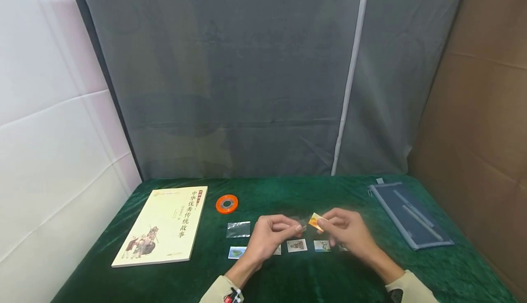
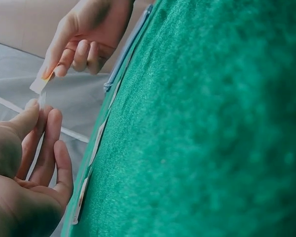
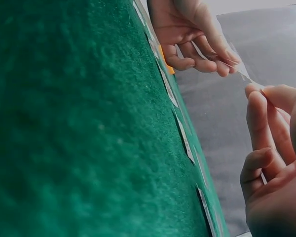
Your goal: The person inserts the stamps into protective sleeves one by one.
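Note:
My left hand (image 1: 271, 238) pinches a small clear plastic sleeve (image 2: 42, 100) between thumb and fingers. A small yellow-orange stamp (image 1: 314, 221) is pinched by its edge in my right hand (image 1: 350, 233). In the head view the two hands face each other over the cloth, with the stamp right at the sleeve's edge. Below them a row of small picture cards like stamps lies flat, among them a brown one (image 1: 297, 246) and a pale one (image 1: 322, 246). A blue-green one (image 1: 236, 252) lies left of my left wrist. My hands partly cover others in the row.
Another clear sleeve (image 1: 238, 229) lies left of my left hand, with an orange ring-shaped roll (image 1: 227, 204) behind it. A cream book (image 1: 164, 225) is at the left. On the right rests a blue zip pouch (image 1: 411, 216). Green velvet cloth (image 1: 288, 193) covers the table.

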`<state>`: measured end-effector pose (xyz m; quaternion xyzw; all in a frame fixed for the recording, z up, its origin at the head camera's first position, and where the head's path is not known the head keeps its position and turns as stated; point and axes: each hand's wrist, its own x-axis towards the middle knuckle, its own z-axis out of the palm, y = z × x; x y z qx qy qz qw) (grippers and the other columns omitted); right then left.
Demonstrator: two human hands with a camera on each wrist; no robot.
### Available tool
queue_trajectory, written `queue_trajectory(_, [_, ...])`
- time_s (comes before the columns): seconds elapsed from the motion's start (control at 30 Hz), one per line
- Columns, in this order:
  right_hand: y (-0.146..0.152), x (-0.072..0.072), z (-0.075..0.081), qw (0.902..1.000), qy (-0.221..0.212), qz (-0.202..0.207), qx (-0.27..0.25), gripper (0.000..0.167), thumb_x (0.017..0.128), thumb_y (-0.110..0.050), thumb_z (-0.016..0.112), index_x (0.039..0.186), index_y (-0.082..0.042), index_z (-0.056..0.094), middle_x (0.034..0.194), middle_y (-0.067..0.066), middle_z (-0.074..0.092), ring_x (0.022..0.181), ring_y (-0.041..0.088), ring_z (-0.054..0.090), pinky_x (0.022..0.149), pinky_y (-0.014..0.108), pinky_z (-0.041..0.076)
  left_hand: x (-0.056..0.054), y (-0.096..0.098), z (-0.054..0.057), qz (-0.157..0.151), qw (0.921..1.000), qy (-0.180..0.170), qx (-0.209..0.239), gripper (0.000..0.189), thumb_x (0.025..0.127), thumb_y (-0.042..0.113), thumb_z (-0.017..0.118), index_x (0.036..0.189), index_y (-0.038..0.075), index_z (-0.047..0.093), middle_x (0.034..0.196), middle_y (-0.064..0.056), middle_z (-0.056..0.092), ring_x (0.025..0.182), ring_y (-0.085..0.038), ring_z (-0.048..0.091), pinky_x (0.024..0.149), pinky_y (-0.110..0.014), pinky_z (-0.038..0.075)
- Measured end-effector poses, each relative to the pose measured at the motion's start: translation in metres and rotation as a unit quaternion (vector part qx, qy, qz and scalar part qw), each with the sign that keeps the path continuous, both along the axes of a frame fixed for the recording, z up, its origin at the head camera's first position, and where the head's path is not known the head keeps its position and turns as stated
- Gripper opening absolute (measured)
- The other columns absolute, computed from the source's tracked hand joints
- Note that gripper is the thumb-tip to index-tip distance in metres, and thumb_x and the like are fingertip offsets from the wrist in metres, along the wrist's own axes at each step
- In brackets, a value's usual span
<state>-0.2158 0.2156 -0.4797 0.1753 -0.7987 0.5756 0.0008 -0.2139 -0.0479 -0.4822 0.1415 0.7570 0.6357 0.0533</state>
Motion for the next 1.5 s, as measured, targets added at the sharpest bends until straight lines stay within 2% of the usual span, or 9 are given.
queue_trajectory(0.23, [0.0011,0.0007,0.0002,0.9993,-0.005,0.038,0.005,0.013,0.104,-0.026,0.076,0.104,-0.014,0.077,0.092,0.009,0.083,0.055,0.021,0.067,0.045,0.03,0.048,0.0012,-0.0001,0.0012,0.0,1.0,0.001,-0.008,0.019,0.094,0.038,0.086,0.101,0.021,0.085,0.093,0.003,0.086,0.105,-0.013,0.076,0.094,-0.031,0.056])
queue_trajectory(0.57, [0.0014,0.0008,-0.0012,0.9995,-0.015,0.029,0.001,0.014,0.104,-0.026,0.075,0.104,-0.012,0.076,0.091,0.009,0.084,0.055,0.019,0.067,0.049,0.031,0.051,0.0002,0.0003,0.0009,-0.003,1.0,0.001,-0.008,0.017,0.095,0.038,0.085,0.101,0.021,0.085,0.093,0.004,0.085,0.106,-0.013,0.077,0.096,-0.031,0.057])
queue_trajectory(0.87, [0.0008,0.0008,-0.0033,0.9989,-0.02,0.041,0.011,0.013,0.105,-0.027,0.075,0.103,-0.014,0.076,0.09,0.009,0.082,0.057,0.018,0.067,0.046,0.026,0.046,0.0005,0.0007,0.0006,-0.015,0.9999,-0.004,-0.006,0.019,0.095,0.038,0.085,0.103,0.02,0.085,0.096,0.003,0.086,0.102,-0.013,0.08,0.093,-0.029,0.058])
queue_trajectory(1.07, [-0.001,0.0011,-0.0034,0.9984,-0.023,0.052,0.0,0.012,0.104,-0.024,0.075,0.104,-0.012,0.077,0.088,0.015,0.081,0.056,0.015,0.066,0.046,0.025,0.044,0.0015,0.0019,-0.0001,-0.018,0.9998,-0.011,0.003,0.021,0.095,0.037,0.085,0.103,0.018,0.084,0.096,0.002,0.086,0.098,-0.014,0.081,0.09,-0.026,0.059])
queue_trajectory(1.27, [-0.0007,0.001,-0.0031,0.9969,-0.04,0.066,0.011,0.013,0.104,-0.026,0.075,0.104,-0.013,0.077,0.081,0.021,0.078,0.056,0.013,0.065,0.047,0.024,0.043,0.0021,0.0014,-0.0017,-0.019,0.9997,-0.012,0.005,0.021,0.095,0.038,0.085,0.103,0.018,0.085,0.096,0.001,0.086,0.099,-0.014,0.081,0.093,-0.03,0.06])
queue_trajectory(1.5, [-0.0012,0.0007,-0.0038,0.9958,-0.037,0.083,0.008,0.014,0.105,-0.023,0.074,0.105,-0.009,0.077,0.084,0.02,0.079,0.055,0.014,0.066,0.051,0.028,0.049,0.0025,0.0007,-0.0024,-0.03,0.9994,-0.016,0.007,0.021,0.096,0.038,0.084,0.104,0.018,0.084,0.096,0.0,0.086,0.098,-0.017,0.082,0.095,-0.034,0.06])
